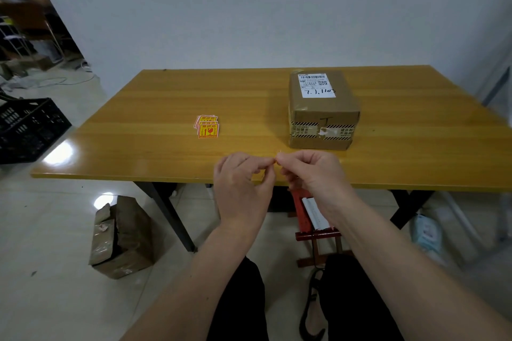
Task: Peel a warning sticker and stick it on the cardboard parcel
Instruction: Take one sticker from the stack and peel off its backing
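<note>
A cardboard parcel (322,112) with a white shipping label on top stands on the yellow table (166,152), right of centre. A small stack of yellow-and-red warning stickers (207,126) lies to its left. My left hand (243,185) and my right hand (310,174) meet at the table's near edge, fingertips pinched together on one sticker (276,159). It shows only as a thin sliver between the fingers; the rest is hidden.
A black plastic crate (27,127) sits on the floor at the left. A torn cardboard box (122,235) lies beside the table leg. A red wooden stool (315,227) stands under the table. A white wall runs behind the table's far edge.
</note>
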